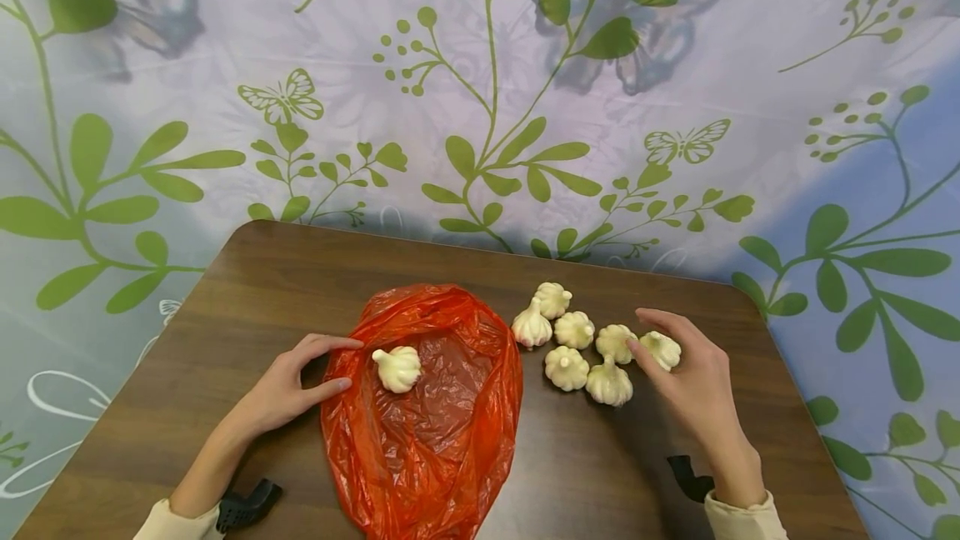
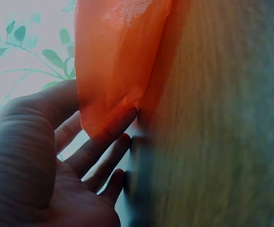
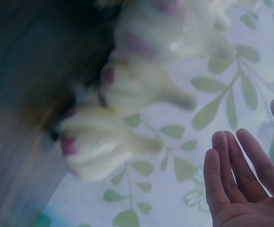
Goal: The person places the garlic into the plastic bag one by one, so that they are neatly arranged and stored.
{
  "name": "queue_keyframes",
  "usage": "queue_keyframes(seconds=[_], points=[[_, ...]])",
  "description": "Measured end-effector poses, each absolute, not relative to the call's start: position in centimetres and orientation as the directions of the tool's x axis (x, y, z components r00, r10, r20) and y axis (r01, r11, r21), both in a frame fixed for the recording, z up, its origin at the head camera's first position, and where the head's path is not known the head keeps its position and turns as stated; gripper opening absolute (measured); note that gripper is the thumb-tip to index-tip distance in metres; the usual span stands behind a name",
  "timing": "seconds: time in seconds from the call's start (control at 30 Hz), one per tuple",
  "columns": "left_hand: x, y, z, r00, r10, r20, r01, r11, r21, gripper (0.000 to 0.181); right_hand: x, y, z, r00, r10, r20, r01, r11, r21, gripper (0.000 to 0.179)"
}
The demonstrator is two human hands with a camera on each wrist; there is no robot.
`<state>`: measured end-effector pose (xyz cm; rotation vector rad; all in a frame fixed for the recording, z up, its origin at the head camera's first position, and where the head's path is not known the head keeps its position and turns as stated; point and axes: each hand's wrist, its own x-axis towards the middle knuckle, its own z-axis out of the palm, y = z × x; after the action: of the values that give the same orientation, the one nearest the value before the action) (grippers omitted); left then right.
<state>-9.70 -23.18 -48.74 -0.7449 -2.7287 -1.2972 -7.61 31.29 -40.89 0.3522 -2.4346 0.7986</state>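
A red plastic bag lies on the table with its mouth spread. One garlic bulb sits inside, toward the bag's left side. At the left rim is my left hand, thumb and index finger apart, their tips touching the plastic. The left wrist view shows the red film overlapping those fingers. My right hand hovers by the rightmost garlic bulb, thumb and fingers spread to either side of it. Blurred garlic bulbs fill the middle of the right wrist view, apart from the extended fingers.
Several more garlic bulbs are grouped between the bag and my right hand. The brown wooden table ends at a backdrop printed with leaves and butterflies. Black wrist mounts sit beside both cuffs.
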Motion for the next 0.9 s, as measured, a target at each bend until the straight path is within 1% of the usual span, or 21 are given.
queue_keyframes(seconds=[0.13,0.43,0.63,0.9], points=[[-9.7,-23.1,-48.7,-0.886,0.407,0.222,0.429,0.541,0.723,0.049,-7.4,32.9,-40.8,-0.811,-0.032,0.584,-0.371,0.800,-0.472,0.048],[-9.7,-23.2,-48.9,-0.887,0.406,0.219,0.426,0.542,0.724,0.048,-7.0,35.5,-41.4,-0.819,0.053,0.571,-0.295,0.815,-0.498,0.044],[-9.7,-23.2,-48.9,-0.888,0.405,0.217,0.425,0.542,0.725,0.048,-6.9,36.7,-41.5,-0.834,0.113,0.540,-0.243,0.804,-0.543,0.044],[-9.7,-23.2,-48.8,-0.890,0.404,0.213,0.421,0.543,0.727,0.048,-7.1,37.8,-42.4,-0.862,0.142,0.487,-0.180,0.812,-0.555,0.044]])
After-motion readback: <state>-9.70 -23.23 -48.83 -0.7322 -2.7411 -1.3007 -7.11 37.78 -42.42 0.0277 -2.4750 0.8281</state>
